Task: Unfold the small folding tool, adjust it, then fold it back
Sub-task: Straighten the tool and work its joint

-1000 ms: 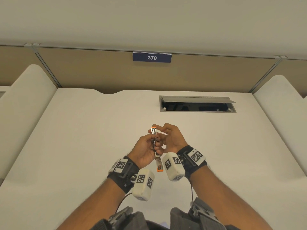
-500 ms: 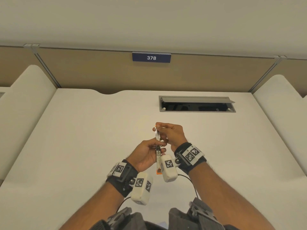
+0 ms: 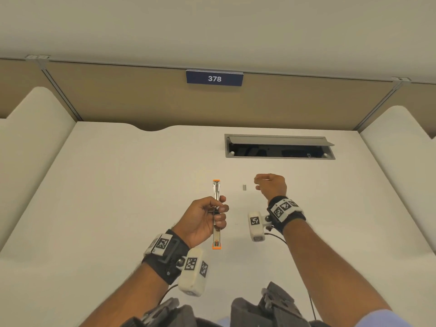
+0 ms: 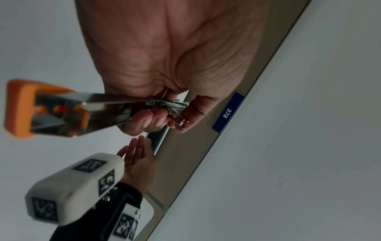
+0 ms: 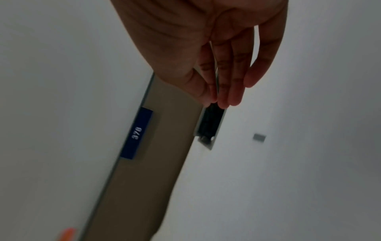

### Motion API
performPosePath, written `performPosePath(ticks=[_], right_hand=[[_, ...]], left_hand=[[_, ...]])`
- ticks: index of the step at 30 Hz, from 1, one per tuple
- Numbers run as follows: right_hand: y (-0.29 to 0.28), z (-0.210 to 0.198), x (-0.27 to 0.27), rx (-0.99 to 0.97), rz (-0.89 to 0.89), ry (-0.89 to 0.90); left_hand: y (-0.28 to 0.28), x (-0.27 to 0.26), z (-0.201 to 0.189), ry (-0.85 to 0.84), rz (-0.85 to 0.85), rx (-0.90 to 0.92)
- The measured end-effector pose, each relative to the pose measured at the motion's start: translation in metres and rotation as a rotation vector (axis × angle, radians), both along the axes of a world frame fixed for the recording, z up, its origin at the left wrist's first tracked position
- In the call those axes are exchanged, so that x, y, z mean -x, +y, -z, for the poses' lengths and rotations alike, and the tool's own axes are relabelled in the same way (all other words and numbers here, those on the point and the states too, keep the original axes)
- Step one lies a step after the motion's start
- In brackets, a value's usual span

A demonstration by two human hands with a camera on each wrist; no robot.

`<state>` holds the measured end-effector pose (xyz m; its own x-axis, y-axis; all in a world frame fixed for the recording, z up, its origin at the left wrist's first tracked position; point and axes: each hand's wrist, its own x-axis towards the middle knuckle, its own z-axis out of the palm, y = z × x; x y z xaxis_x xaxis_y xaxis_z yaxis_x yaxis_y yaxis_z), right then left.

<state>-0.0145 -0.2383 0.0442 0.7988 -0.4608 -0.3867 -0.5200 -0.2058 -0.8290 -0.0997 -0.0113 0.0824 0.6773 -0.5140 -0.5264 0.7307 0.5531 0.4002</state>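
Note:
The folding tool (image 3: 216, 213) is a slim metal stapler with orange end caps, spread out into one straight line above the white desk. My left hand (image 3: 207, 220) grips it at its hinge, fingers and thumb curled round the metal; in the left wrist view the tool (image 4: 68, 112) juts left from the left hand (image 4: 164, 114). My right hand (image 3: 269, 185) hovers to the right with straight, relaxed fingers and holds nothing; the right wrist view shows the right hand (image 5: 226, 68) empty. A small grey strip of staples (image 3: 244, 187) lies on the desk between the hands, and the strip (image 5: 259, 137) shows blurred there too.
A recessed cable box (image 3: 279, 147) with its lid up sits in the white desk (image 3: 118, 197) at the back right. A tan partition carries a blue sign 378 (image 3: 214, 78). Raised white dividers (image 3: 28, 138) flank both sides.
My right hand has let go of the tool and moved off to the right. A small staple strip now lies on the desk. The left hand alone holds the tool, opened out straight.

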Motion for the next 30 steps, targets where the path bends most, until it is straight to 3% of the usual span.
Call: performPosePath(ticks=[5,17,26,30], right_hand=[[-0.009,0.029,-0.013,0.324,-0.17,0.139],[0.02,0.07,-0.038,0.466,-0.367,0.181],[0.022,0.077,-0.043,0.569,-0.423,0.16],[0.021,0.077,-0.042,0.523,-0.407,0.15]], left_hand=[[-0.002,-0.004,0.004,0.005,-0.002,-0.008],[-0.009,-0.016,0.008,0.01,0.019,-0.013],[-0.011,-0.021,0.013,-0.008,0.037,0.009],[-0.011,-0.021,0.012,-0.023,0.036,-0.002]])
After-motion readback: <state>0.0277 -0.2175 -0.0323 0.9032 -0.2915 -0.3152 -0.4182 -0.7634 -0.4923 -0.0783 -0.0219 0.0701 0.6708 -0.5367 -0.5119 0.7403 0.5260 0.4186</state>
